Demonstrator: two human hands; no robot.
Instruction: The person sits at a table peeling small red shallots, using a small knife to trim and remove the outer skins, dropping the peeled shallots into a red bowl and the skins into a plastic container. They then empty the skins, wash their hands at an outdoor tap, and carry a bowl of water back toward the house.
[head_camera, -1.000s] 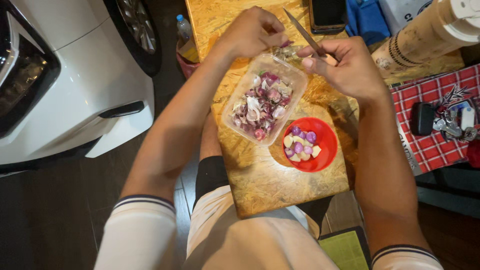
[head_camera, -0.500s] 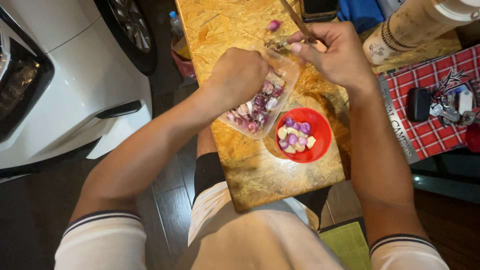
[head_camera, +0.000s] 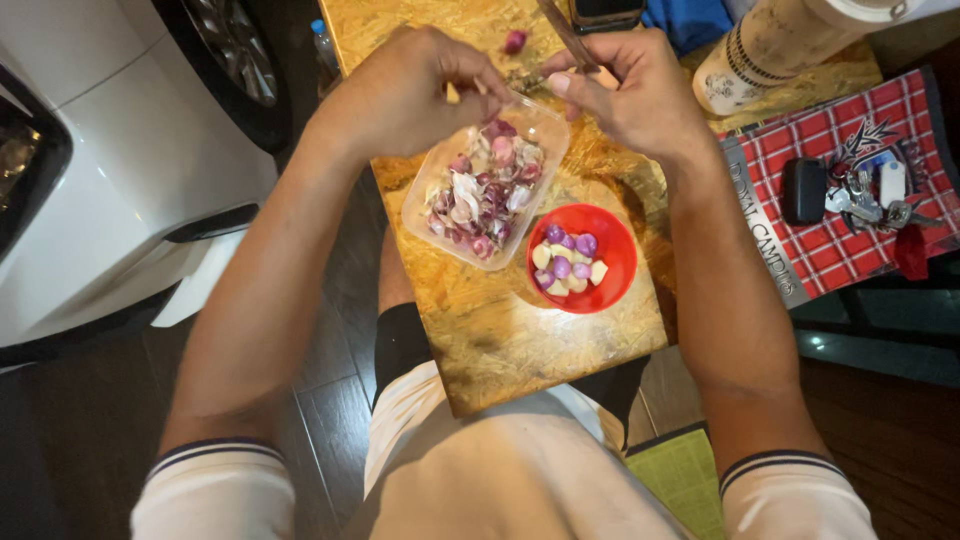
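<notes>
Nearest, six o'clock: our lap in pale shorts (head_camera: 500, 470), under the chipboard tabletop (head_camera: 520, 350).
Red round plastic bowl (head_camera: 582, 258): at four o'clock from the tub, holding peeled purple and white cloves.
Clear plastic tub (head_camera: 485, 180): mid-table, full of purple skins and unpeeled shallots.
Left hand (head_camera: 410, 90): at eleven o'clock, fingers pinched over the tub's far rim; we cannot tell what they hold.
Right hand (head_camera: 640, 95): at one o'clock, curled tight around a slim knife (head_camera: 565, 35).
Handling: we judge shallots small, light, slippery once peeled; pinch them at the root end.
Farthest: a loose shallot (head_camera: 515, 41) at twelve o'clock.
</notes>
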